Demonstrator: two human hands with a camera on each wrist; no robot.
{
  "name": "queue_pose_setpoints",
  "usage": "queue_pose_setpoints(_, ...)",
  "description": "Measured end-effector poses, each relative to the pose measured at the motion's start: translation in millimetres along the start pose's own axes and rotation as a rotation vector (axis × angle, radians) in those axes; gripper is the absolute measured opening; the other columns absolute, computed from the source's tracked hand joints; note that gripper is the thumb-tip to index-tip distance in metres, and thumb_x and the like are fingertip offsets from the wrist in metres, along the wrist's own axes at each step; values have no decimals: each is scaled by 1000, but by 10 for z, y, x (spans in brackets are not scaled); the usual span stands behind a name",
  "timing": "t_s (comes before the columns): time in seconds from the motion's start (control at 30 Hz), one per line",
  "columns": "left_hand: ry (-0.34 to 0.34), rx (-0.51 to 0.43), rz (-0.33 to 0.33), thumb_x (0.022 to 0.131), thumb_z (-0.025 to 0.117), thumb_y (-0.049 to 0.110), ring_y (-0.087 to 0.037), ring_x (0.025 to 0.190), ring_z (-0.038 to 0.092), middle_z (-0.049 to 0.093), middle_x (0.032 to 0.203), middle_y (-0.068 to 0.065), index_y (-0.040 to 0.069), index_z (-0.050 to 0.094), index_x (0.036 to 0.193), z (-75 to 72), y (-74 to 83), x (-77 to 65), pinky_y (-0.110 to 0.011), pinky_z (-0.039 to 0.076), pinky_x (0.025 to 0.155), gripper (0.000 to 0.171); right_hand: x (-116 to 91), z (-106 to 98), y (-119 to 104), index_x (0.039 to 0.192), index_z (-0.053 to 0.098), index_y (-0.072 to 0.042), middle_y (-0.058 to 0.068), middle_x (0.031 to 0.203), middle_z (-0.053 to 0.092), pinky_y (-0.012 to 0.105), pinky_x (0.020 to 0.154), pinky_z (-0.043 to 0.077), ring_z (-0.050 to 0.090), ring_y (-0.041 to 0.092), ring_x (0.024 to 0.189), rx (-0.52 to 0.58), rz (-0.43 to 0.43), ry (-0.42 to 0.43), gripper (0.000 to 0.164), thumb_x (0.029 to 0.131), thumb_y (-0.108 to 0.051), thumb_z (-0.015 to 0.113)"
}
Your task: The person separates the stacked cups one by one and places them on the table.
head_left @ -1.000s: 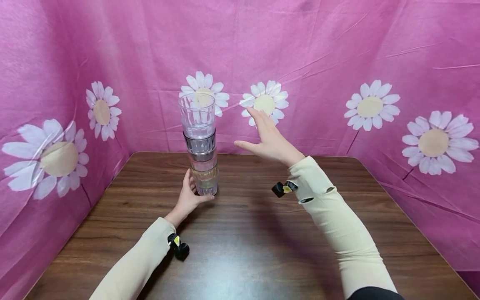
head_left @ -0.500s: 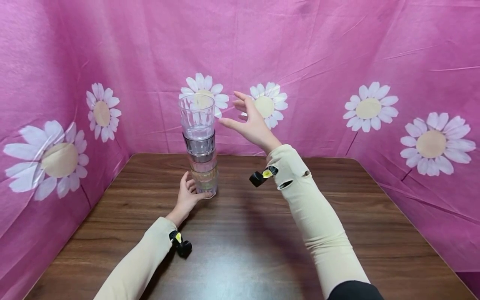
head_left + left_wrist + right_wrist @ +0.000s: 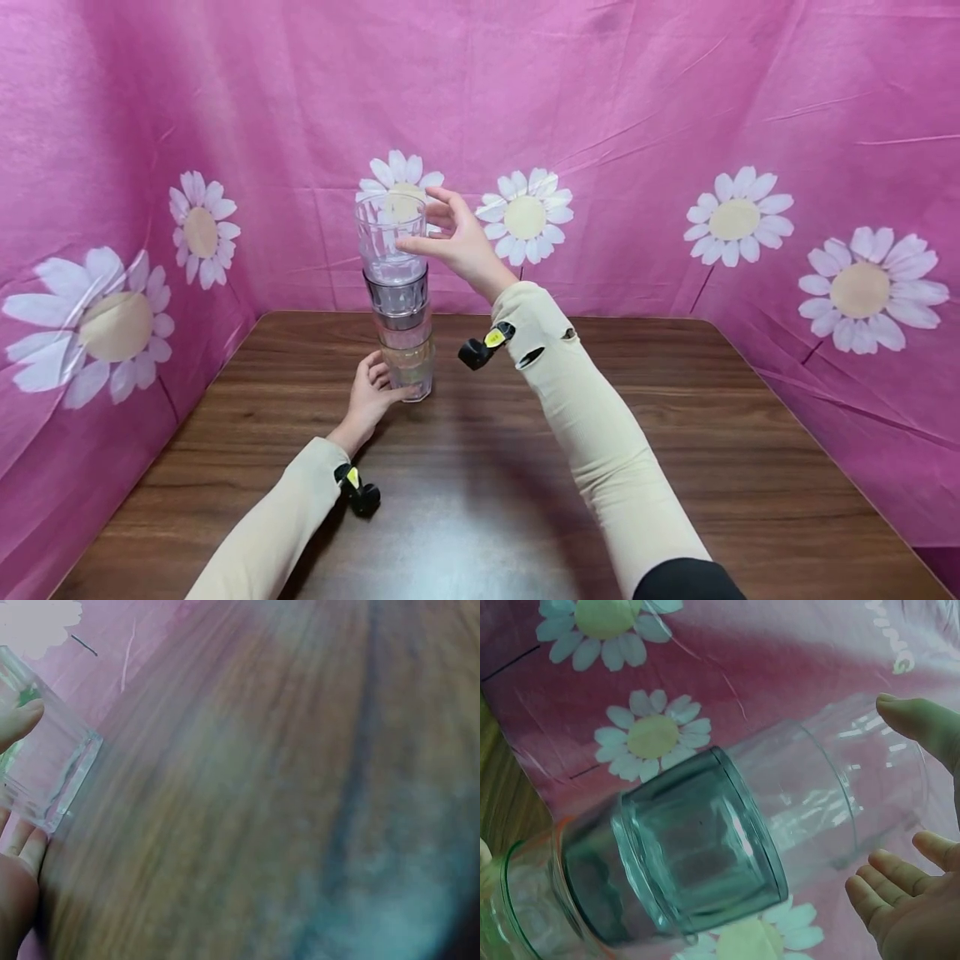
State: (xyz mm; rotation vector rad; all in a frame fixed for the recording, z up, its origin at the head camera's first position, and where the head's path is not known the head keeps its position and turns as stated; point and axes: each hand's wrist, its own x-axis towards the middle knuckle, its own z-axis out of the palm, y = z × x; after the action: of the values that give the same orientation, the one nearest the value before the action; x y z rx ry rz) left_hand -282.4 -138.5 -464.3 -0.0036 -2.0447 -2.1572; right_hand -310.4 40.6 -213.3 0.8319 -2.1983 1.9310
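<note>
Pink fabric (image 3: 615,100) printed with daisies (image 3: 525,217) walls in the far, left and right sides of a dark wooden table (image 3: 675,433). On it, left of centre and toward the far side, we see an upright stack of glasses (image 3: 396,292): a clear glass (image 3: 378,242) on top, a grey glass (image 3: 397,297) under it, then pinkish and yellowish tints, with a clear base.

What has just changed is the right hand (image 3: 465,243): half a second ago it is apart from the top glass on the right, and now it comes round that glass, thumb on the near side, fingers toward the far side. Its spread looks wide, and in the right wrist view we see a gap between the lower fingers and the glass, so we judge it has no firm hold. Our left hand (image 3: 370,392) stays cupped round the base, thumb across the near side. We take this to mean the stack is steadied below while the top glass is reached.

We cannot tell whether the right thumb touches the rim, nor count the lower glasses surely, since their walls overlap. The left wrist view is blurred and cuts off most of that hand; the left fingertips behind the base are partly hidden.
</note>
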Motion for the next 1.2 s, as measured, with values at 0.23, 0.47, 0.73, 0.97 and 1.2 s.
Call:
queue_pose_setpoints(0.23,14,-44,7,72,74,-21,-11,107,54,51,134,-23,-5,30,144,8,-17,-14,-19,47,92,87,24,92,5,149,40,-11,7,137,52,32,100,47,51,21,125,-44,11,26,83,78,-14,84)
queue_pose_setpoints(0.47,27,-53,15,72,75,-20,-5,102,56,54,130,-21,-6,34,142,20,-16,-17,-19,48,91,82,56,106,23,149,41,-4,9,137,54,30,99,47,53,22,123,-44,22,36,83,79,-15,84)
queue_pose_setpoints(0.73,46,-52,20,72,75,-20,-8,104,55,55,129,-21,-7,37,139,10,-26,-30,-19,48,90,78,73,122,17,142,51,-7,9,132,59,28,96,49,56,19,118,-60,14,66,77,75,-16,87)
queue_pose_setpoints(0.97,48,-54,26,72,75,-20,-6,102,56,57,126,-19,-8,37,137,6,-33,-31,-19,48,90,75,80,139,5,139,56,-8,4,121,63,27,93,50,58,17,112,-57,-24,120,75,72,-16,89)
queue_pose_setpoints(1.2,45,-43,44,72,75,-20,-7,101,56,58,124,-17,-7,39,135,11,-40,-17,-18,49,88,74,96,130,-40,140,54,-6,5,124,61,27,90,52,59,20,110,4,-31,188,77,72,-15,89)
